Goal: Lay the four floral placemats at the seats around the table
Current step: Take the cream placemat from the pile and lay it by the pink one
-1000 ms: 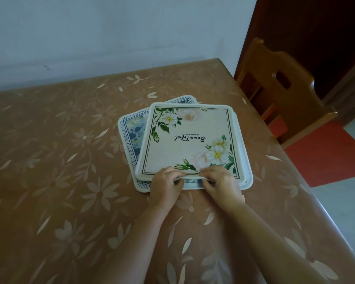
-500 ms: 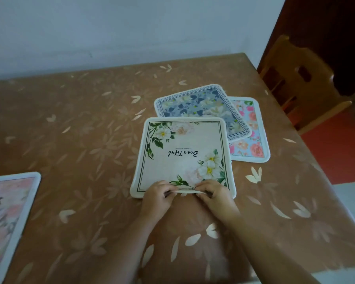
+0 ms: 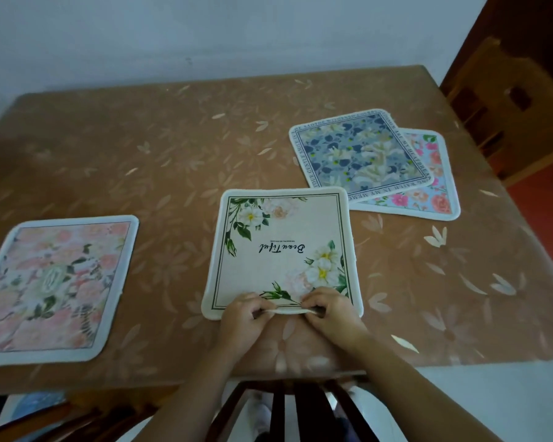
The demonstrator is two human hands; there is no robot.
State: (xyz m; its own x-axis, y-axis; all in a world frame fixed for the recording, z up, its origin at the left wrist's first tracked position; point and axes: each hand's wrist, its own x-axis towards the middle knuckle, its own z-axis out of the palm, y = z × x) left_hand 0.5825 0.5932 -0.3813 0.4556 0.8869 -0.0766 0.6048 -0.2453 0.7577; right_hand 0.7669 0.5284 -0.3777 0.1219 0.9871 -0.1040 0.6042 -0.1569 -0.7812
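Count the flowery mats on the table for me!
4. A pink mat at the left, a cream mat in the middle, a blue mat at the right overlapping a rose mat.

Dim, diffuse light, cool grey on wall (image 3: 205,33). Soft sheen across table (image 3: 173,148) cover. Shadows faint, edgeless. Wide-angle bowing toward frame edges. Slight overall softness; chair (image 3: 508,100) at right dark, smeared; lower border blurred.

Left hand (image 3: 244,318), right hand (image 3: 332,314) on placemat (image 3: 284,224)

The cream placemat (image 3: 281,250) reads "Beautiful" upside down; the blue placemat (image 3: 358,151) border includes "YOUR GENTLE SMILE".
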